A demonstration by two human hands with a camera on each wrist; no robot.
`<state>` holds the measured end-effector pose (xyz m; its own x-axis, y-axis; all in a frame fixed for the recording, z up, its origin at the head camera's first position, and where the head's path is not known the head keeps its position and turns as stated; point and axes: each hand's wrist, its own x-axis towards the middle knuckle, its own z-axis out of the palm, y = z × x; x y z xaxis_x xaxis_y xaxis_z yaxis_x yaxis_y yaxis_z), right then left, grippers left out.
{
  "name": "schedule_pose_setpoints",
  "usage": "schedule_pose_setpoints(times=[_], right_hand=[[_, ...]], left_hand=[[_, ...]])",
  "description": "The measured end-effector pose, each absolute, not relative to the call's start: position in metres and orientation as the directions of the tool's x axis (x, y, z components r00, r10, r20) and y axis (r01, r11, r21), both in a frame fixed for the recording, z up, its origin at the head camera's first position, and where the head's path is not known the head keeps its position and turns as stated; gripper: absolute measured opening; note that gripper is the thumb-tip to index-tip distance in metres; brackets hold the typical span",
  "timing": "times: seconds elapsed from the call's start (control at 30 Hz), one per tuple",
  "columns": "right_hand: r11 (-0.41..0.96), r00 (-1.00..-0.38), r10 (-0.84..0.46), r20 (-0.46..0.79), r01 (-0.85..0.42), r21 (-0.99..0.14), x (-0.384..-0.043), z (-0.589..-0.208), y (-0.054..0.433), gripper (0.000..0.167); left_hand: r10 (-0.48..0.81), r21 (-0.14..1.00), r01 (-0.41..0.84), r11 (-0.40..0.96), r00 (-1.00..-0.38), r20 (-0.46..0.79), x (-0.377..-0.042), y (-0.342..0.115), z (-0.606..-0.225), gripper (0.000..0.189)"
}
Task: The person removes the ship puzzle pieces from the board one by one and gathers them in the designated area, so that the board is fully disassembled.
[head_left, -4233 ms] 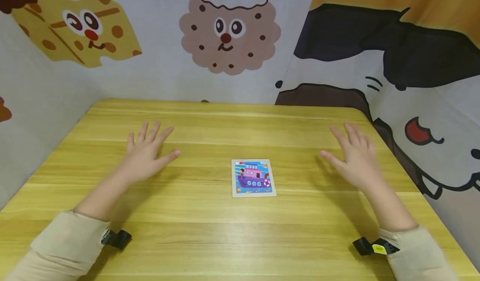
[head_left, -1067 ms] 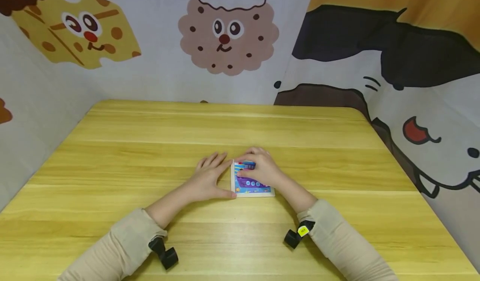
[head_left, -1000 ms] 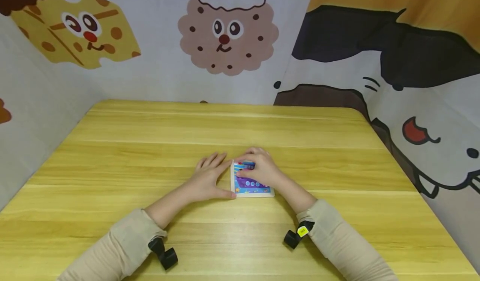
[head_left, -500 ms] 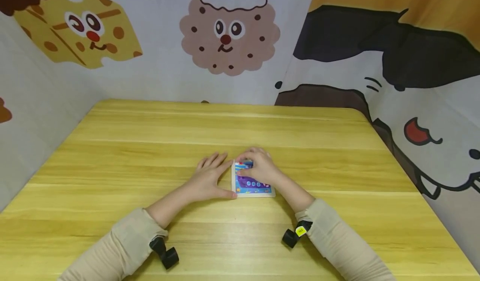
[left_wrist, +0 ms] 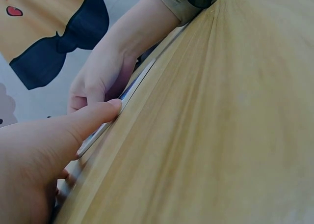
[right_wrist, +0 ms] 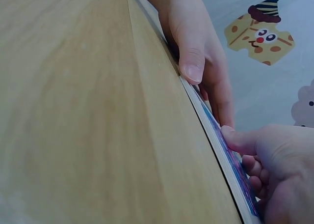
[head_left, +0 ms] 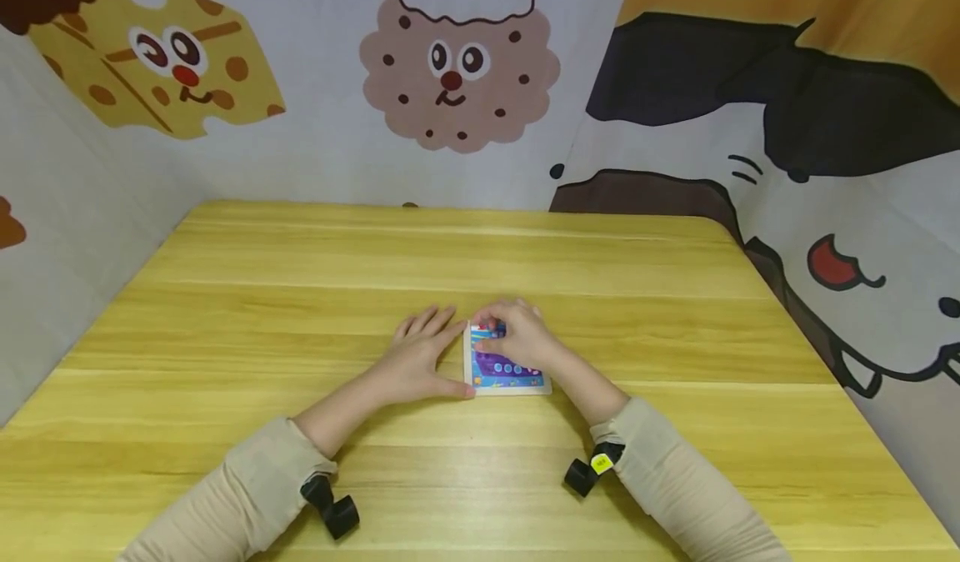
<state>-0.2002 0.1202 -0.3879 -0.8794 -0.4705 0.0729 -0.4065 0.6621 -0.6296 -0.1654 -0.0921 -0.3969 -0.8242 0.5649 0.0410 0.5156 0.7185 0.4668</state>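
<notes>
A small square picture board (head_left: 510, 378) with a pale border and a purple boat on blue lies flat on the table. My left hand (head_left: 411, 366) lies along its left side, thumb on the near left corner and forefinger reaching the far left corner, fingers spread. My right hand (head_left: 521, 335) covers the board's far right part, thumb tip on the picture and fingers bent toward it. In the right wrist view, the right thumb (right_wrist: 240, 140) touches the picture (right_wrist: 228, 153), with the other fingers curled beside it. Whether they pinch a piece I cannot tell.
The wood-grain table (head_left: 300, 253) reaches a cartoon-printed cloth (head_left: 300, 170) at the back and sides. Each beige sleeve has a black wrist camera, the left one (head_left: 330, 508) and the right one (head_left: 592, 470), close over the tabletop.
Both hands have come in from the table's sides onto the board. In the last half second the right forefinger has bent and drawn nearer its thumb; the left hand stays put.
</notes>
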Motion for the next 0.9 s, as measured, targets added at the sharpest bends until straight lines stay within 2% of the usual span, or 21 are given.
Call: schedule_pose_setpoints(times=[0.6,0.9], right_hand=[[0.648,-0.889,-0.441,0.125,-0.411,-0.641,-0.1987,-0.3930,0.1189,0.031],[0.669,-0.879,-0.440,0.185,-0.459,-0.585,-0.1964,-0.3939,0.1193,0.034]], left_hand=[[0.565,0.461,0.520,0.719,-0.824,0.047,-0.1653,-0.0927,-0.3985,0.103],[0.571,0.459,0.524,0.717,-0.820,0.044,-0.1659,-0.0920,-0.3981,0.102]])
